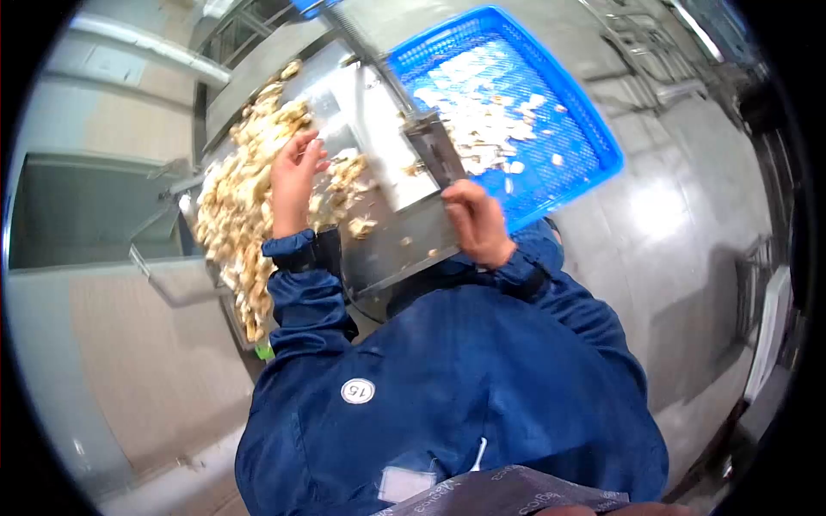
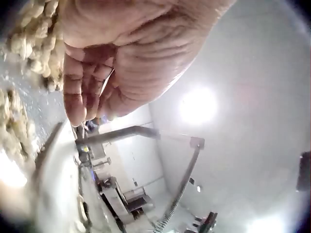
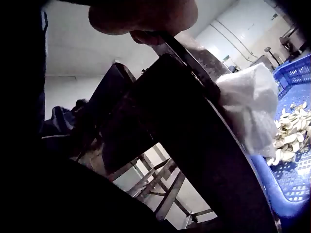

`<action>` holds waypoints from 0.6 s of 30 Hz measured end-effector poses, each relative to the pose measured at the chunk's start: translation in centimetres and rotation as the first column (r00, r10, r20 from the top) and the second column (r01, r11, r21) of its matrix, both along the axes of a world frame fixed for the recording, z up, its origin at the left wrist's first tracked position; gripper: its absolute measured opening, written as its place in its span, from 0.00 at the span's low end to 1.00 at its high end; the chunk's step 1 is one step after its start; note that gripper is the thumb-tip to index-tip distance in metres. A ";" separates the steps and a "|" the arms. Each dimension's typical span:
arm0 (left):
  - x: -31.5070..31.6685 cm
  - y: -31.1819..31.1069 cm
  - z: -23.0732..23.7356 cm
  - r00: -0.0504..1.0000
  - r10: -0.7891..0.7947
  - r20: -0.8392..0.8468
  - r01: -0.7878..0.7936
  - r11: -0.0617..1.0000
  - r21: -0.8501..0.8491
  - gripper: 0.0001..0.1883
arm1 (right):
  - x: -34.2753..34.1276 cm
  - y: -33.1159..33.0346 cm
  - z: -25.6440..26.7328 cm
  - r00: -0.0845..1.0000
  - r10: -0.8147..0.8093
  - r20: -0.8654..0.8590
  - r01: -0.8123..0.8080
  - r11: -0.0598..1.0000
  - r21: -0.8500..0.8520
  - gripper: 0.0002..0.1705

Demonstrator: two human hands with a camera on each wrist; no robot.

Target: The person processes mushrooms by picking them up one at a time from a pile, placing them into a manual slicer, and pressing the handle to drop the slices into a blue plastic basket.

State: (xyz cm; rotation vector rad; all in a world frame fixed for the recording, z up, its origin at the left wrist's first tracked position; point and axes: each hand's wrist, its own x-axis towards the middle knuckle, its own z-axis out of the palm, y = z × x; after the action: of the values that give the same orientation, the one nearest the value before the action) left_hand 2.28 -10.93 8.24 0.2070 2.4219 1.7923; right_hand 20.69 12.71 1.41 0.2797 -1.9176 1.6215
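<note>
**Right hand (image 1: 479, 225) grips dark oblong block (image 1: 435, 148), left hand (image 1: 294, 182) loose**

The left, loosely bent around nothing visible, hovers beside heaped tan mushroom-like pieces (image 1: 243, 185). The grey metal worktop (image 1: 379, 268) has its near edge just beside the right. Beyond that grip, a blue perforated plastic basket (image 1: 564, 193) holds white slices (image 1: 482, 129); the block stands between left hand and basket.
</note>
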 end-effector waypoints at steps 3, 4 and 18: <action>1.8 -6.1 0.1 0.994 0.105 0.020 -0.104 0.992 -0.073 0.15 | 0.2 -0.1 0.0 1.000 0.009 0.022 -0.009 1.000 0.012 0.12; 2.3 -7.5 -0.2 0.987 0.150 0.052 -0.144 0.985 -0.094 0.15 | 0.0 -0.2 -0.1 1.000 0.030 0.010 -0.030 1.000 -0.008 0.12; -0.8 11.6 -5.6 0.860 -0.308 -0.407 0.021 0.818 -0.574 0.16 | -0.1 -0.4 -1.8 1.000 -0.009 0.020 0.010 0.999 -0.047 0.10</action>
State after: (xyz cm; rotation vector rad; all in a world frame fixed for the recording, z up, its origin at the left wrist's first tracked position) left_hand 1.48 0.68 2.66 0.8699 3.0158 0.9623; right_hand 20.62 12.31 -0.42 0.2352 -1.8894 1.6667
